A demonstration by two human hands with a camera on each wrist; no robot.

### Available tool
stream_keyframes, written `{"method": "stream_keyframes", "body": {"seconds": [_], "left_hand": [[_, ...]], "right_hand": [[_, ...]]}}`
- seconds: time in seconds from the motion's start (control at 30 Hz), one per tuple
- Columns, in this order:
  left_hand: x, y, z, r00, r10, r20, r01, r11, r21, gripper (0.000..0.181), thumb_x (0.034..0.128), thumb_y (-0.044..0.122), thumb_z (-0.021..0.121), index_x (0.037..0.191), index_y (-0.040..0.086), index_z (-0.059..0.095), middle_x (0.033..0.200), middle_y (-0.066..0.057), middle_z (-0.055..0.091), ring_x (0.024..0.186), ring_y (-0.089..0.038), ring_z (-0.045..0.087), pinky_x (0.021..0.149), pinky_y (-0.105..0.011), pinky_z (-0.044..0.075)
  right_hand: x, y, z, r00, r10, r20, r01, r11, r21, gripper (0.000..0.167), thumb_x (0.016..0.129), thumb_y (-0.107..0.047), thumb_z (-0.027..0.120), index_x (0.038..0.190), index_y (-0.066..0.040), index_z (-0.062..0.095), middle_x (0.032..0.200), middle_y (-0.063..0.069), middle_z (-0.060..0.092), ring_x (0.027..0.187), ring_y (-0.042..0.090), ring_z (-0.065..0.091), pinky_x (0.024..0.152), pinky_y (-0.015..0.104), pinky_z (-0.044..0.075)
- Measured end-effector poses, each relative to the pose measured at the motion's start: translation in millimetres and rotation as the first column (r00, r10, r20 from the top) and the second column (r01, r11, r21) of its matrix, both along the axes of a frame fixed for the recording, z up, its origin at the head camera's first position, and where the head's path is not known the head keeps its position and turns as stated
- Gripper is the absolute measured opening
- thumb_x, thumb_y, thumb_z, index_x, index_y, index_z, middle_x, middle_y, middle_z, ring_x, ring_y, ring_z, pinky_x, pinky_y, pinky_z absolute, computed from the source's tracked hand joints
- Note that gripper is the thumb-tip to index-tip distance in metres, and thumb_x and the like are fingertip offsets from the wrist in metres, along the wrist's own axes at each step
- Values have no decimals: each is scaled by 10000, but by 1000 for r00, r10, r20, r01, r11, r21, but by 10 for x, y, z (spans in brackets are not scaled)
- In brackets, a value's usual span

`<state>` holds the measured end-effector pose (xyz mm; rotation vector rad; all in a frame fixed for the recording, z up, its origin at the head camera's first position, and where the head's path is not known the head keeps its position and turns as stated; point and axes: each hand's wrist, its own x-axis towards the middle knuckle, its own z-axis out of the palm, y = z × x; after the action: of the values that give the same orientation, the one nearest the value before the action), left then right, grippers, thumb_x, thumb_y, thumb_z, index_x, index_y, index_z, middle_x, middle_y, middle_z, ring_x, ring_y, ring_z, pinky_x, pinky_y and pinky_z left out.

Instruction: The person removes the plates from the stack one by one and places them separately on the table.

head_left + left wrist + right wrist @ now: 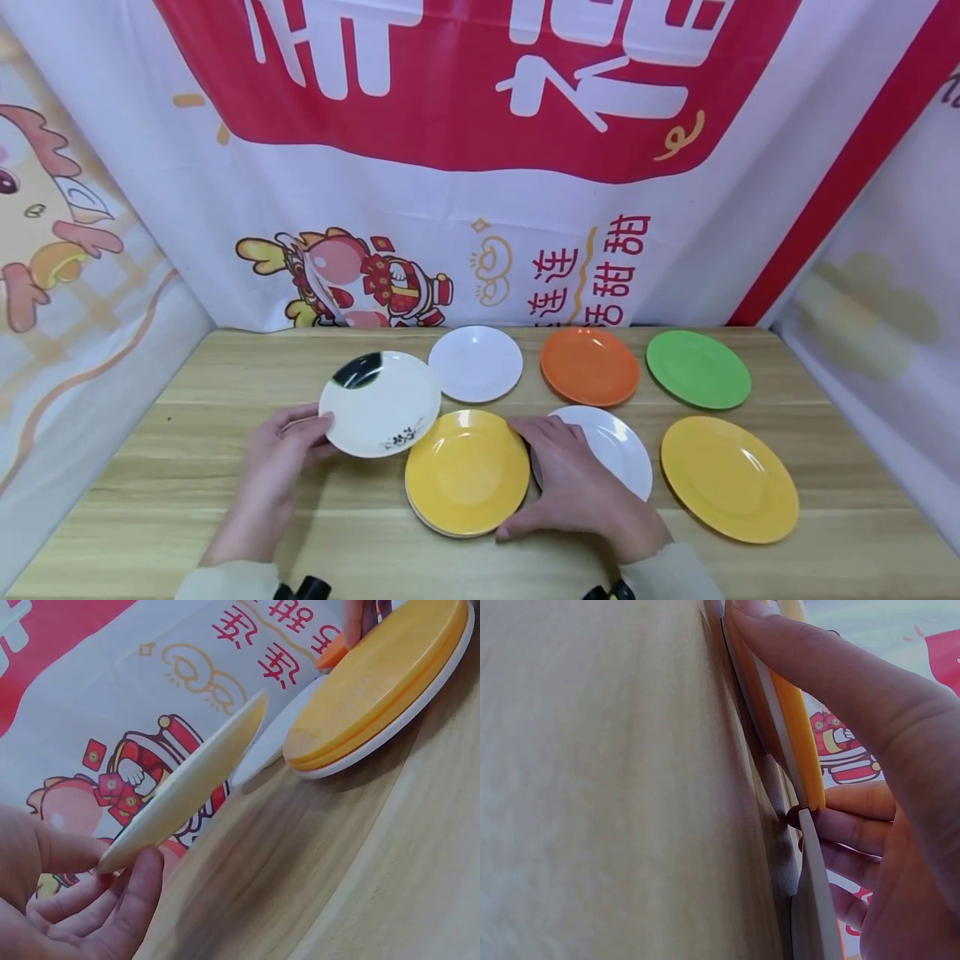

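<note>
My left hand (281, 454) pinches the left rim of a white plate (393, 396) with a dark patch and a small dark floral print. In the left wrist view this patterned plate (195, 784) is tilted and held above the table, thumb on one face and fingers on the other. Right of it is a stack with a yellow plate (467, 472) on top and a white rim below. My right hand (566, 483) grips the stack's right side, thumb at the near edge and fingers at the far edge. Partly hidden behind that hand lies a white plate (618, 450).
Along the back of the wooden table (352, 533) lie a white plate (476, 364), an orange plate (589, 367) and a green plate (698, 369). A larger yellow plate (730, 480) lies at the right. Printed cloth (465, 125) hangs behind the table and at both sides.
</note>
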<state>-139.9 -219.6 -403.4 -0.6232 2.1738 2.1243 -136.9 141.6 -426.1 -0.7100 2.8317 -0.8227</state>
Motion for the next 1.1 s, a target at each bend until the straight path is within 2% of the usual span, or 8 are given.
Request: {"method": "stream_keyframes", "body": {"seconds": [0.13,0.2,0.3,0.33,0.43,0.53,0.63,1.1], "left_hand": [[-116,-114,-18,999,34,35,-37,997,66,599,1067,112,651,1574,-63,386,1025,59,729,876,-13,739,884,-220,650],[-176,-164,-29,997,46,62,-51,996,78,632,1071,118,647,1607,-47,355,1184,-27,716,895,1,733,909,-225,647],[-256,-214,-46,993,63,97,-72,994,87,658,1081,140,635,1640,-16,325,1480,-180,588,906,16,721,941,-237,643],[-280,-224,-51,992,68,106,-78,993,90,657,1084,140,629,1645,-8,320,1515,-187,558,908,17,720,948,-243,643],[-341,-250,-74,990,77,119,-91,989,120,660,1083,135,629,1650,7,316,1461,-159,595,913,5,723,962,-260,643],[-397,-270,-100,989,83,122,-100,984,144,665,1079,116,630,1650,5,308,1258,-48,656,911,-8,729,962,-273,647],[-444,-282,-127,988,83,130,-103,983,155,681,1083,116,624,1664,7,287,1208,-25,653,897,-11,727,965,-277,647],[-607,-202,-130,981,103,167,-124,985,122,682,1076,113,640,1675,59,316,1482,-121,546,911,-49,718,971,-278,644]], "right_hand": [[5,7,-7,1000,2,-13,-2,1000,-2,1279,533,-716,991,1555,-107,519,1501,36,626,1418,245,512,1229,574,368],[7,9,-8,1000,1,-18,-1,1000,-3,1280,531,-711,993,1553,-103,521,1500,38,628,1415,246,515,1225,575,370],[6,10,-12,1000,0,-19,0,1000,-6,1285,528,-716,992,1555,-104,519,1503,36,626,1411,241,515,1221,573,370],[7,12,-14,1000,-1,-18,1,1000,-7,1287,528,-716,992,1557,-105,517,1505,35,624,1412,239,515,1221,571,369],[11,17,-24,1000,-6,-13,6,1000,-12,1289,528,-719,990,1561,-112,514,1509,28,620,1414,233,511,1222,566,366],[18,17,-30,1000,-10,-2,10,1000,-21,1288,528,-712,995,1563,-115,514,1509,23,619,1417,230,507,1226,565,362],[20,13,-32,1000,-14,5,15,1000,-21,1287,526,-709,996,1567,-130,512,1505,9,619,1419,220,504,1233,555,359],[10,13,-19,1000,-9,-2,9,1000,-12,1284,528,-727,986,1569,-140,515,1506,12,621,1430,220,507,1242,561,352]]}}
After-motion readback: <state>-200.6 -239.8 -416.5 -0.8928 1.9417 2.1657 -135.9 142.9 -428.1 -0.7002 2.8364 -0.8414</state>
